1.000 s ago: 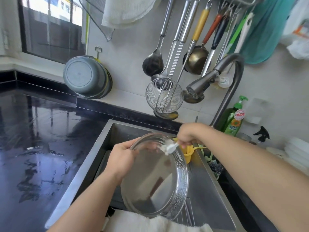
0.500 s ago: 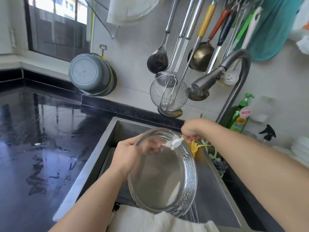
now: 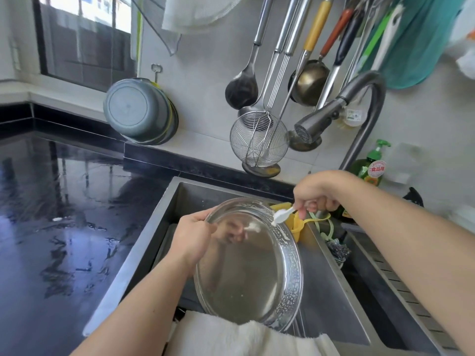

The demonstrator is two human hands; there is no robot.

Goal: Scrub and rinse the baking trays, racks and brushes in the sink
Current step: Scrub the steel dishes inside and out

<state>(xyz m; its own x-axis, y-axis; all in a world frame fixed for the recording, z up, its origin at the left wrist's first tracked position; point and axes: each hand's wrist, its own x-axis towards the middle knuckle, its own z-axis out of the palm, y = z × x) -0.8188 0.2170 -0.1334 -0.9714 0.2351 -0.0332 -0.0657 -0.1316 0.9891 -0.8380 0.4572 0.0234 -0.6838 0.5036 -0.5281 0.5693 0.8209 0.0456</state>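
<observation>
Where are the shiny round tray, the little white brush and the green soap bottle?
round tray (image 3: 246, 273), head view, on its flat inside bottom.
white brush (image 3: 280, 217), head view, on its soapy head.
green soap bottle (image 3: 370, 168), head view, on its labelled front.

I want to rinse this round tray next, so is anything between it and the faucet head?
Nothing visible blocks it. The round tray, held by the left hand, sits tilted in the sink below the faucet head. Only the right hand with its white brush is at the tray's upper rim.

Glossy black counter (image 3: 64, 227) — pale tiled wall (image 3: 205, 73) — daylit window (image 3: 84, 37).
</observation>
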